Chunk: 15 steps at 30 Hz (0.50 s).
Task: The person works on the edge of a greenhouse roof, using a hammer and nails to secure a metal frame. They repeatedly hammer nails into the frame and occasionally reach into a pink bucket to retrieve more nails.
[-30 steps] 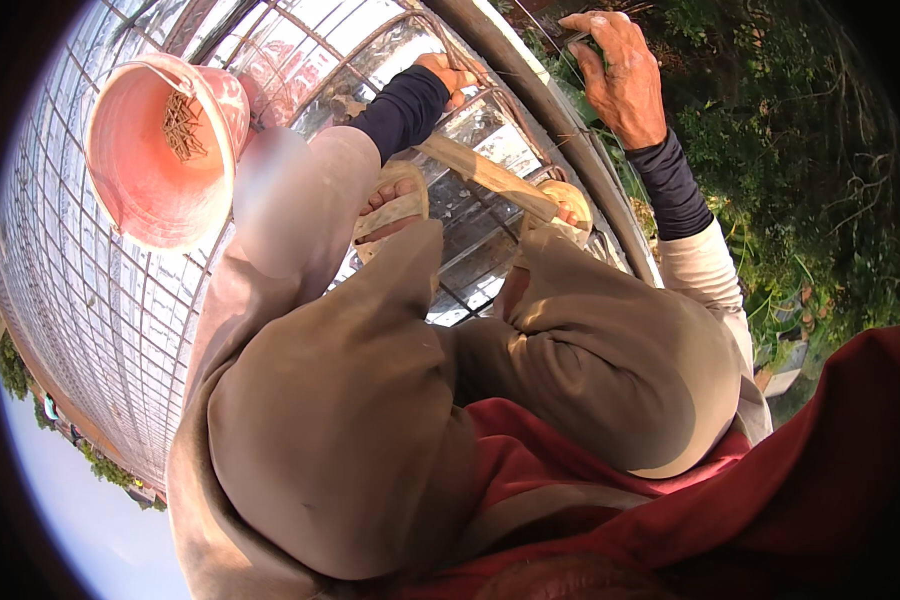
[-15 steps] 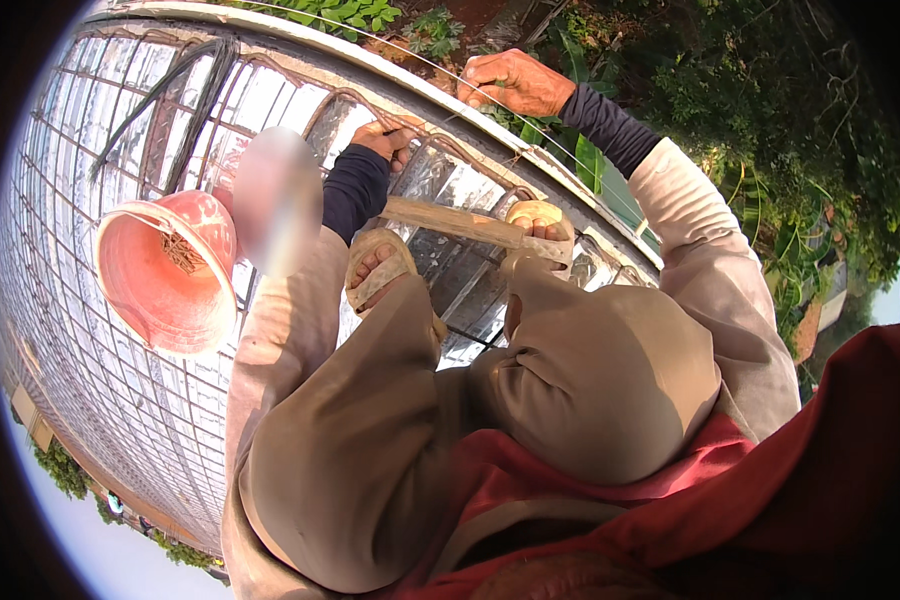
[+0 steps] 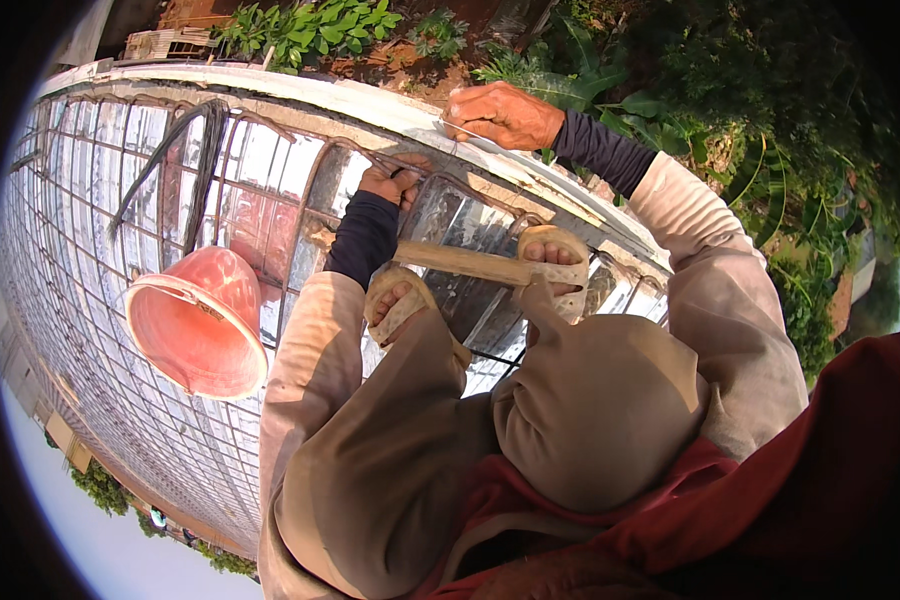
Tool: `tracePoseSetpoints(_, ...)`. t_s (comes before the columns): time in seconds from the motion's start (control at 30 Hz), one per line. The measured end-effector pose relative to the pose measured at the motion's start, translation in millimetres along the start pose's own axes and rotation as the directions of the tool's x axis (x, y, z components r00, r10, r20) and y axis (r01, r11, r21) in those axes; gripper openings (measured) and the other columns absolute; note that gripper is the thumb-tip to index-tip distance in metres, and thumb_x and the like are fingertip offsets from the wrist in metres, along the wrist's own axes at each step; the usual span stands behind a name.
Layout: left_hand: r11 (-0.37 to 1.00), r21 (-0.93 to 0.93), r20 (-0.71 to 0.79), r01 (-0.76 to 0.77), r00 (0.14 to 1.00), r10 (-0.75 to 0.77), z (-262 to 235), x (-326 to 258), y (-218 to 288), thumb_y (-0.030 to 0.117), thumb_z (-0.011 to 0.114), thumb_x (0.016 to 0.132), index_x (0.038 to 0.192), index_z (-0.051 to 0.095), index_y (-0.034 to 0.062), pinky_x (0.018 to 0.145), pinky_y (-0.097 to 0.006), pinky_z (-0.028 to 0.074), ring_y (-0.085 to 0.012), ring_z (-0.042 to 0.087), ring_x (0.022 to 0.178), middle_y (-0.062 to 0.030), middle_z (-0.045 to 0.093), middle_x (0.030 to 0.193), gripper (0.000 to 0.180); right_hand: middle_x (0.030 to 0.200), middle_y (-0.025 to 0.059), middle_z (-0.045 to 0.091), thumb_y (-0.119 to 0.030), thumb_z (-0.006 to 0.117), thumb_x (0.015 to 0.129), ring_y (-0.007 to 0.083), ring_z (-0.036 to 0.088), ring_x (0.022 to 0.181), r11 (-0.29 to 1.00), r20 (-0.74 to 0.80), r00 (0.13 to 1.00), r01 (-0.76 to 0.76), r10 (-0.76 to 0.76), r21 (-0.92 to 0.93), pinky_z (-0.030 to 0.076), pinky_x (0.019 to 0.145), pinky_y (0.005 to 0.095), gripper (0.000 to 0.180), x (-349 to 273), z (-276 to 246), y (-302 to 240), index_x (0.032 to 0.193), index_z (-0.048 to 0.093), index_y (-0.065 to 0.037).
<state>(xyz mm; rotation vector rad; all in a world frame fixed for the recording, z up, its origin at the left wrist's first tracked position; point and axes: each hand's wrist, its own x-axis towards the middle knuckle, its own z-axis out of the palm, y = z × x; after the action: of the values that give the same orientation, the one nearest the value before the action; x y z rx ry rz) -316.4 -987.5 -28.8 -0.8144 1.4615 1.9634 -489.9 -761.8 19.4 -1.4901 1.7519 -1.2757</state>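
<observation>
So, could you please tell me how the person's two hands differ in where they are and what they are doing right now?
The right hand lies flat, knuckles up, on the pale rim at the grid's far edge; the left hand sits nearer, fingers curled around a metal bar inside the grid. The right arm reaches almost straight; the left is bent, close to the sandalled feet. Both wear dark undersleeves beneath pale sleeves.

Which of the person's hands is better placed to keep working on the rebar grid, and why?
Probably the left hand: it already grips a bar of the rebar grid, while the right hand rests apart on the pale formwork edge.
</observation>
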Motion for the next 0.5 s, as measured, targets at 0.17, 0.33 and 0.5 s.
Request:
tracePoseSetpoints(0.17,0.999,-0.054,-0.017,0.003,1.0,-0.004,1.0,2.2,0.0,-0.001,0.061,0.096,0.12,0.07,0.003,0.047,-0.024,0.042,-0.0096,0.053,0.056,-0.0055,0.071,0.087,0.026,0.101,0.0166,0.063,-0.017,0.057,0.102,0.0365,0.065,0.095,0.992,-0.024,0.993,0.118,-0.119,-0.049,0.054,0.084,0.049,0.017,-4.5,-4.1,7.2,0.106,0.063,-0.002)
tracePoseSetpoints(0.33,0.998,-0.061,0.008,0.023,1.0,-0.023,-5.4,6.9,-7.7,-0.002,0.06,0.096,0.119,0.07,0.0034,0.046,-0.024,0.042,-0.0095,0.055,0.058,-0.0087,0.075,0.101,0.026,0.102,0.017,0.064,-0.013,0.054,0.102,0.0352,0.065,0.095,0.995,-0.003,0.999,0.053,-0.053,0.084,0.055,0.085,0.0465,0.017,-2.6,1.6,16.8,0.109,0.064,-0.001)
tracePoseSetpoints(0.5,0.996,-0.09,0.009,0.015,1.0,-0.014,-6.9,3.7,-10.0,-0.002,0.06,0.096,0.118,0.07,0.0033,0.047,-0.024,0.041,-0.0094,0.054,0.058,-0.0084,0.074,0.1,0.025,0.097,0.0144,0.066,-0.008,0.058,0.098,0.0312,0.066,0.093,0.983,-0.053,0.999,-0.004,0.014,0.182,0.053,0.084,0.0434,0.014,3.7,5.7,6.2,0.105,0.066,0.002)
